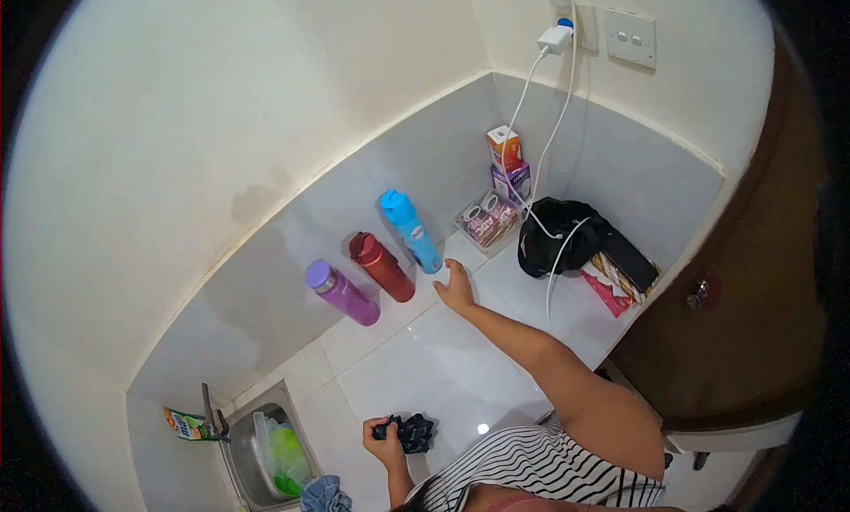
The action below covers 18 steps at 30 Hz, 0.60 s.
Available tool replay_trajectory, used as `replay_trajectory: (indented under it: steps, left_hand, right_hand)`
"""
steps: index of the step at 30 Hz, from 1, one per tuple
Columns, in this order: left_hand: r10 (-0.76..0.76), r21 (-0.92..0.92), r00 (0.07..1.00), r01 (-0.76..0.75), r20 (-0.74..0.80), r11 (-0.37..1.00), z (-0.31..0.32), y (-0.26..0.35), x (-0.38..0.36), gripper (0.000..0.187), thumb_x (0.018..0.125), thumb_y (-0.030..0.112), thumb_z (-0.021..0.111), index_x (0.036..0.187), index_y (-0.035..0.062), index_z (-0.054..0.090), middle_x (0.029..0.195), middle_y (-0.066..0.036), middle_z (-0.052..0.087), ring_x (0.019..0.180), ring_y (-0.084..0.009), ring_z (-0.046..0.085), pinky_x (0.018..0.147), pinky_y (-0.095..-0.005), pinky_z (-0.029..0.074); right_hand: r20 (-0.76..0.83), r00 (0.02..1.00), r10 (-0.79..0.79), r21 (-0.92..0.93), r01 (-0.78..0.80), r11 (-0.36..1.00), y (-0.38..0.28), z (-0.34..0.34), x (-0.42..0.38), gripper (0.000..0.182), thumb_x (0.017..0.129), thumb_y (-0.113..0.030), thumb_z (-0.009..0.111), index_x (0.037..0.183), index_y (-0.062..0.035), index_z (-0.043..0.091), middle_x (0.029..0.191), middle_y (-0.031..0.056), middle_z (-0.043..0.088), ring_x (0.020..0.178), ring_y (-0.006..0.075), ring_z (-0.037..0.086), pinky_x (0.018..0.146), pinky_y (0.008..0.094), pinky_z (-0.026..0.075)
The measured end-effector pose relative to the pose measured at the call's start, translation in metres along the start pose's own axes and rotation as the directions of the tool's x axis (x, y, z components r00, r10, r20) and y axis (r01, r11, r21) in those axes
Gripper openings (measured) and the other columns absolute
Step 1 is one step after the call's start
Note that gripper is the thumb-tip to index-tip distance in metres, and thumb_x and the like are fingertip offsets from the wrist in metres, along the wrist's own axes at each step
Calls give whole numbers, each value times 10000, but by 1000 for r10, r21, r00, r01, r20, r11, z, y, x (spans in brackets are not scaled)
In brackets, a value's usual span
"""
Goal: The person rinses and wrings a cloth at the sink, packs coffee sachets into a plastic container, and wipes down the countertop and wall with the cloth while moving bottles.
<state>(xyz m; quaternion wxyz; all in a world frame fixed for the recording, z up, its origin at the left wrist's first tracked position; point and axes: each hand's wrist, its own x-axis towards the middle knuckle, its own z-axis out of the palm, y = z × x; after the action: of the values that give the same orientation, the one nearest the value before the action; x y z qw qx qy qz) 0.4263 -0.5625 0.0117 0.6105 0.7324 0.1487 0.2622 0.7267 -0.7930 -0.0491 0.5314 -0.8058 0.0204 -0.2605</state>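
Observation:
In my left hand (384, 443) is a crumpled black plastic bag (414, 433), held low over the white tiled counter (425, 361) near my body. My right hand (455, 288) reaches forward, thumb and fingers apart and nothing in them, right beside the base of a tall blue can (413, 233). Left of that can stand a red flip-lid bottle (382, 268) and a purple bottle (343, 293) with a lilac cap, all three in a row along the wall.
A clear box of small items (488, 222) sits in the corner, with an orange box (505, 149) above a purple box (512, 183) behind it. White cables run down to a black bag (558, 238). The steel sink (232, 450) at left holds green things.

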Motion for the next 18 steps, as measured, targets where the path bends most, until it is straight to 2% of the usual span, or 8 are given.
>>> replay_trajectory:
  steps: [1,5,7,9,11,14,17,18]
  left_hand:
    - [5,20,1000,-5,-27,1000,7,-1,-2,174,651,-92,610,778,16,558,798,-56,562,758,-158,535,749,-290,449]
    - [5,1,996,-5,-90,1000,30,3,-15,176,646,-90,611,776,15,557,793,-56,564,748,-159,535,748,-289,449]
    - [-29,30,994,33,-105,999,40,3,-18,175,646,-88,613,775,15,557,793,-56,565,749,-159,536,750,-289,450]
    - [-94,36,991,98,-100,995,47,-1,-17,166,646,-83,620,763,19,559,792,-54,567,752,-158,540,751,-290,454]
    - [-96,53,993,100,-75,994,56,-6,-12,165,643,-82,622,757,20,560,789,-54,568,754,-159,540,750,-290,454]
    - [-117,98,992,120,-37,988,67,-12,-9,161,633,-75,632,740,29,570,781,-56,573,765,-171,546,756,-294,451]
    - [-113,96,993,115,-24,989,82,-6,-6,143,629,-51,645,724,36,583,784,-61,590,779,-188,560,767,-306,449]
    - [-118,99,993,121,-29,988,85,-7,-5,143,629,-51,645,724,36,583,784,-61,590,779,-188,560,767,-306,449]
  right_hand:
    - [21,1000,4,-26,-4,1000,2,5,10,764,713,-127,763,1325,21,332,1279,250,454,1185,417,443,1008,446,374]
    - [-5,999,-32,-3,32,999,-8,18,41,863,691,-130,787,1371,14,275,1304,251,427,1212,422,418,1027,453,361]
    - [-46,998,-53,28,55,998,-9,26,54,998,640,-159,838,1412,0,226,1328,257,402,1215,423,416,1038,447,355]
    - [-59,996,-72,72,76,995,-10,31,61,982,640,-141,833,1404,-1,233,1320,256,411,1210,421,422,1037,449,356]
    - [-71,994,-87,114,95,989,-8,37,69,966,640,-124,828,1395,-3,239,1312,255,419,1205,420,427,1035,450,357]
    - [43,997,-68,168,59,984,4,44,73,856,681,-90,775,1360,17,265,1278,272,434,1180,437,436,1015,479,359]
    - [-182,981,-61,108,81,991,17,44,83,800,687,-68,750,1336,31,293,1263,273,445,1166,442,446,1000,481,362]
    - [-176,983,-45,100,63,993,20,40,88,789,695,-73,745,1336,31,297,1267,272,443,1169,442,445,1003,481,360]
